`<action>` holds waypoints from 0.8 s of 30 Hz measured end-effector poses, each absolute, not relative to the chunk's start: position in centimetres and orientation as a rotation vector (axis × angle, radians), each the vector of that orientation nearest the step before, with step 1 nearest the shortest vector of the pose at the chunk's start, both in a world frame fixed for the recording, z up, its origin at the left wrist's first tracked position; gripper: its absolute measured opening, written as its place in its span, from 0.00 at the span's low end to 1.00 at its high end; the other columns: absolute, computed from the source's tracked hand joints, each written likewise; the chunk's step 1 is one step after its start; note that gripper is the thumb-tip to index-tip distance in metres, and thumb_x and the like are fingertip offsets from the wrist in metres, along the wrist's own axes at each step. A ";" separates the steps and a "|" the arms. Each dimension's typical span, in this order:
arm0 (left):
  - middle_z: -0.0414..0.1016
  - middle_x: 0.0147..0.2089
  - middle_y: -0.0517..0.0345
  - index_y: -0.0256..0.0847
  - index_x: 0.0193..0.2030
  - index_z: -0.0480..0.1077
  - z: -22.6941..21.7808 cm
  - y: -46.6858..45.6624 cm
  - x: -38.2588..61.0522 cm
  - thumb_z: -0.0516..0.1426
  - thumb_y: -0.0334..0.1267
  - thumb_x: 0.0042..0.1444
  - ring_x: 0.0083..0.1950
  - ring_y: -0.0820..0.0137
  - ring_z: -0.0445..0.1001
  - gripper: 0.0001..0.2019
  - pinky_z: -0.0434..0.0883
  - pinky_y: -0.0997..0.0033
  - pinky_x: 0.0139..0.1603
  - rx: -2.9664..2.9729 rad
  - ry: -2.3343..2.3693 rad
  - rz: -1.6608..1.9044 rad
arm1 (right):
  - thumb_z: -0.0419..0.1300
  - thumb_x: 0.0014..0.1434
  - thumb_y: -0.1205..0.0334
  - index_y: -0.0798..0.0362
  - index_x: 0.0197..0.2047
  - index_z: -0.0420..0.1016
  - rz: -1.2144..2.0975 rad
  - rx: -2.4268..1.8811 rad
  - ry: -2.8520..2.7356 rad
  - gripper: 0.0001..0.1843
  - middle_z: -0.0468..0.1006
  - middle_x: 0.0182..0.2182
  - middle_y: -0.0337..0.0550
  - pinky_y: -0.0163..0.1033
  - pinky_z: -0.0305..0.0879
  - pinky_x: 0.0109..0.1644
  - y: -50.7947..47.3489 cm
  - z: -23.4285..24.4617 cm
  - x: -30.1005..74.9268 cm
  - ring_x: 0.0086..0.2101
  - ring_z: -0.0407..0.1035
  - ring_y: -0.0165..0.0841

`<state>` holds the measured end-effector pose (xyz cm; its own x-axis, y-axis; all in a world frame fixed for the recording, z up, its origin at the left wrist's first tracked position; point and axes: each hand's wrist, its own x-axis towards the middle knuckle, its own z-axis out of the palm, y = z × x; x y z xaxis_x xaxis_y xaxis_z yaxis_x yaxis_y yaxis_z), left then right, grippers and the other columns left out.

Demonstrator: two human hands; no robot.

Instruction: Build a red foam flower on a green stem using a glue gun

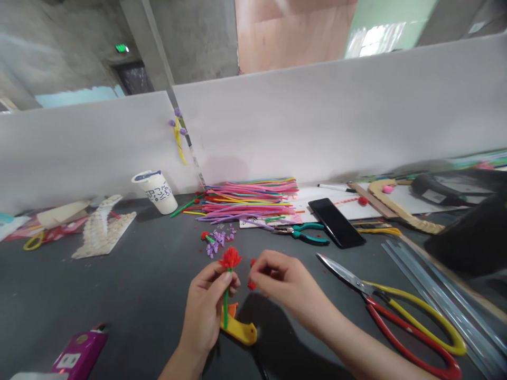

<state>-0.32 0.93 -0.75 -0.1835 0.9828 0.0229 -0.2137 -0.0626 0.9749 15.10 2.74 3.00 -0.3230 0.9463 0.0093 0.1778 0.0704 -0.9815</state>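
My left hand (206,301) is closed around the green stem (225,306) of a small red flower (230,257), which stands upright between thumb and fingers. Just to the right, my right hand (283,277) is pinched shut. Small red pieces (252,285) show at its fingertips; whether they are held or lie on the table behind cannot be told. Below the flower is a yellow glue gun (241,331) with an orange trigger, partly hidden by my left hand. Beyond my hands lie small purple pieces (216,244) and another red bloom (205,236) on a green stem.
Coloured pipe cleaners (249,200) are heaped against the white partition (317,121). Teal-handled pliers (304,232), a phone (336,221) and large scissors (380,295) lie to the right. On the left are a paper cup (156,192) and a purple power strip (81,353).
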 end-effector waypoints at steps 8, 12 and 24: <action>0.71 0.21 0.63 0.34 0.28 0.75 0.8 1.3 -0.6 0.66 0.41 0.45 0.13 0.89 0.47 0.11 0.47 0.86 0.13 0.727 1.026 1.342 | 0.60 0.55 0.61 0.59 0.45 0.74 0.437 -1.210 -2.632 0.15 0.75 0.41 0.53 0.45 0.65 0.40 0.0 -1.4 12.0 0.42 0.68 0.46; 0.69 0.20 0.65 0.34 0.30 0.75 1.2 1.3 -0.7 0.67 0.41 0.43 0.14 0.88 0.51 0.12 0.49 0.86 0.13 0.673 0.974 1.326 | 0.57 0.56 0.68 0.57 0.43 0.74 0.363 -1.225 -2.694 0.11 0.76 0.38 0.51 0.44 0.65 0.35 -0.6 -3.1 10.4 0.37 0.69 0.43; 0.71 0.19 0.64 0.34 0.28 0.74 2.7 1.6 -3.7 0.64 0.43 0.46 0.11 0.87 0.54 0.12 0.49 0.87 0.11 0.713 1.060 1.515 | 0.53 0.49 0.74 0.54 0.39 0.70 0.523 -1.352 -2.441 0.13 0.71 0.39 0.49 0.39 0.64 0.36 -0.1 -2.1 12.2 0.36 0.68 0.39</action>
<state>-3.71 1.59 2.72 -0.2179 0.9703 -0.1055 -0.4318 0.0011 0.9020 12.23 -0.09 -2.13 -0.5116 0.8550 0.0848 0.7453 0.4907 -0.4514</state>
